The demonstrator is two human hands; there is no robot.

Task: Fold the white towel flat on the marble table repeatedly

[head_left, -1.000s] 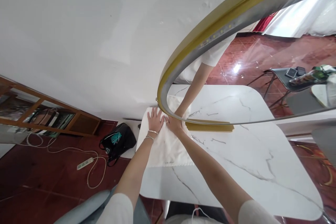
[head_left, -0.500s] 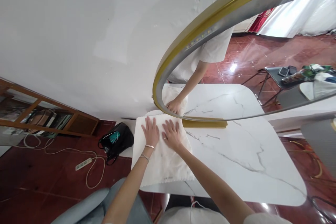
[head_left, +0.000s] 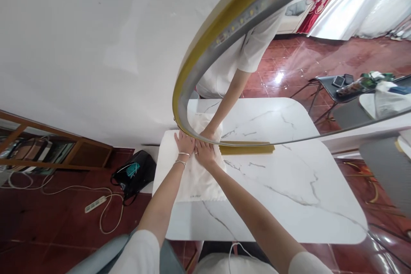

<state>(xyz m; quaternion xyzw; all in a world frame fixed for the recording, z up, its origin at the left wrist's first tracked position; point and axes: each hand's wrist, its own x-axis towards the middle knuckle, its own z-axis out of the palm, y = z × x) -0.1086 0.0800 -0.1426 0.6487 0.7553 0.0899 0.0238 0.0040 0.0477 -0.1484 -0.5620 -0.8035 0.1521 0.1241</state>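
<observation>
A white cloth (head_left: 199,184) with a scalloped edge lies flat, slightly rumpled, on the left part of a white marble-patterned table (head_left: 282,205). My left hand (head_left: 186,145), with bracelets at its wrist, presses flat on the far part of the cloth, fingers stretched out. Right beside it, my right hand (head_left: 204,153) also lies flat on the cloth with its fingers extended. Both hands are close to the lower rim of a round gold-framed mirror (head_left: 184,68). Neither hand grips anything that I can make out.
The mirror's gold base (head_left: 247,149) rests along the table's wall side. A black bag (head_left: 141,171), a power strip (head_left: 95,204) with cables and a wooden shelf (head_left: 88,153) are at the left. A grey chair (head_left: 388,167) stands at the right.
Both hands have pushed forward toward the wall and drawn together. The cloth has slid away from the table's near edge with them, baring more tabletop there. The view has shifted slightly.
</observation>
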